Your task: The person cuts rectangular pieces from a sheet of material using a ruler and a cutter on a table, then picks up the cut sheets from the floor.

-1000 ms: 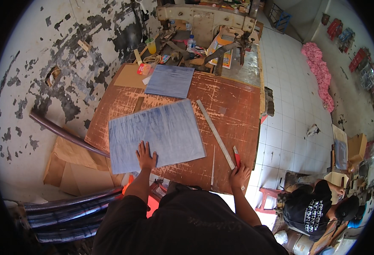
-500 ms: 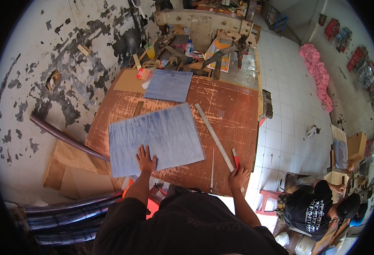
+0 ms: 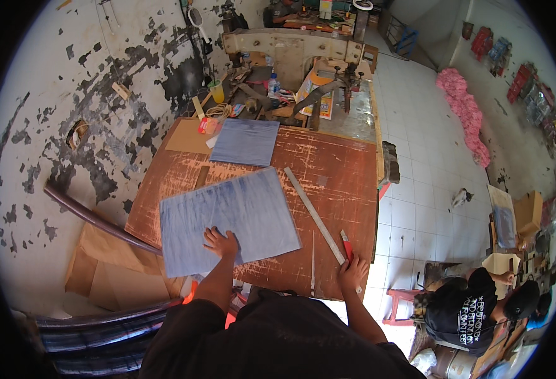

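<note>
My left hand (image 3: 221, 244) lies open on a streaked blue-grey rectangular sheet (image 3: 240, 205), fingers spread and pointing left. The sheet sits slightly askew over the near left part of a worn red-brown table (image 3: 328, 151). At the table's near right, my right hand (image 3: 352, 273) is closed around the lower end of a red-handled utility knife (image 3: 347, 247), blade pointing away from me. A long metal ruler (image 3: 316, 216) runs diagonally and passes beneath that hand. Between the sheet and the ruler lies a thin pale pointed strip (image 3: 313, 265).
Behind, a smaller blue-grey sheet (image 3: 245, 142) lies beside brown cardboard (image 3: 186, 137). Beyond are a cable coil (image 3: 219, 110), a bottle (image 3: 273, 84) and a cup of yellow drink (image 3: 217, 91). Dark rolls (image 3: 101, 338) lie lower left. A person (image 3: 464, 309) sits at right; a cat (image 3: 462, 197) is on the floor.
My left hand has shifted slightly right on the sheet, its fingers turning leftward. My right hand stays by the knife and ruler. The whole view has tilted up a little.
</note>
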Action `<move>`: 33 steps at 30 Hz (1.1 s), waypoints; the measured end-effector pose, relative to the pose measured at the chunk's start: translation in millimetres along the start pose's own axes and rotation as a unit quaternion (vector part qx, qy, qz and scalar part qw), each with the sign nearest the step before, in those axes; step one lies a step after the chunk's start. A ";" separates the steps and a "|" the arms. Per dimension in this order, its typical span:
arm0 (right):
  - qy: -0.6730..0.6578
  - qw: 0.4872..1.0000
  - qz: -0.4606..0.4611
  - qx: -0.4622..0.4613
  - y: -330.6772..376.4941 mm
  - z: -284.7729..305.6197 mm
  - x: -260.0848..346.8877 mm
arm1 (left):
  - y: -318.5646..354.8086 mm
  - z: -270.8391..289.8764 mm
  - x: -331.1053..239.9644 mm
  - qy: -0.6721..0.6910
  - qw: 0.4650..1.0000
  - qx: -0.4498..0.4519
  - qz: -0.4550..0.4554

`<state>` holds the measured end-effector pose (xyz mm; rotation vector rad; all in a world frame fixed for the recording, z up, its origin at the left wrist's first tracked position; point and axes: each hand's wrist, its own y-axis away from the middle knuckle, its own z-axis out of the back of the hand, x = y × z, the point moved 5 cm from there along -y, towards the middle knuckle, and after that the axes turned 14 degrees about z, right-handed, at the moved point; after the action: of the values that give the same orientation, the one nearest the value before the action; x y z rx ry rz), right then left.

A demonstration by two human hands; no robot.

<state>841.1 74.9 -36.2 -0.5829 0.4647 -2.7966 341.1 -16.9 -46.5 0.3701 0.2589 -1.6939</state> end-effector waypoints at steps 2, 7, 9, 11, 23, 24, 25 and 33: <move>-0.003 1.000 0.003 0.002 -0.5 0.8 3.3 | -2.6 -1.1 -4.6 0.004 0.999 -0.023 0.032; 0.008 1.000 -0.006 0.014 -3.2 1.9 -1.6 | 5.8 -5.1 -18.2 -0.014 0.998 -0.017 0.054; 0.005 1.000 -0.007 0.022 0.0 2.3 1.9 | 6.6 -2.5 -19.4 -0.031 0.998 -0.009 0.059; 0.012 1.000 -0.011 0.027 -1.5 1.8 2.8 | 6.2 -1.8 -20.5 -0.038 0.997 -0.005 0.061; -0.009 0.999 0.007 0.039 -10.1 4.4 13.8 | -1.9 -10.9 -18.4 -0.036 0.997 -0.027 0.058; -0.013 0.999 0.042 0.013 -11.2 7.3 15.6 | -2.0 -10.3 -18.6 -0.035 0.997 -0.028 0.059; -0.012 0.999 0.044 0.017 -11.8 7.3 13.9 | -1.5 -9.9 -18.8 -0.035 0.997 -0.029 0.060; -0.001 0.998 0.050 0.042 -16.7 3.5 13.4 | -1.6 -8.1 -19.5 -0.049 0.995 -0.057 0.068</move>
<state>827.8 85.3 -22.6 -0.5292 0.3631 -2.7056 342.8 4.2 -46.5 0.2144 0.2527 -1.5514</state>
